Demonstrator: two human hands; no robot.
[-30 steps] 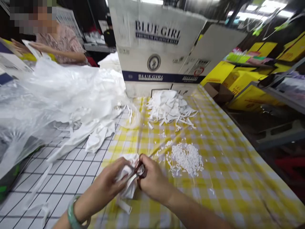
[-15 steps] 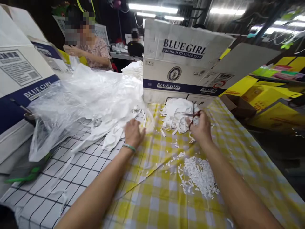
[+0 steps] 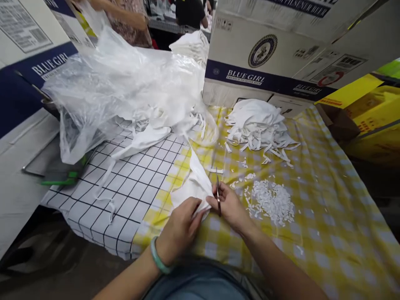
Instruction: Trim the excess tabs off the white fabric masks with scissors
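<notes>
My left hand (image 3: 184, 223), with a green bangle at the wrist, pinches the near edge of a white strapped fabric piece (image 3: 195, 183). The piece stretches away from me, its narrow far end running towards the clear plastic bag (image 3: 93, 91). My right hand (image 3: 229, 208) holds a pair of scissors (image 3: 218, 196), blades pointing away from me, while its thumb and fingers also touch the fabric's right edge. A thin white strap end (image 3: 216, 171) lies by the scissor tips. Whether the blades are parted is hard to make out.
White strapped pieces form a pile (image 3: 256, 121) before a beer carton (image 3: 231, 93). Small white clippings (image 3: 273, 202) lie heaped on the yellow checked cloth (image 3: 328, 200). Another carton (image 3: 18, 87) stands left, near a green-edged dark object (image 3: 62, 171). Other people (image 3: 190, 12) sit beyond the table.
My left hand has drawn a white fabric piece from the bag side towards me. My right hand has brought the scissors back from the pile to it. The view has tilted down.
</notes>
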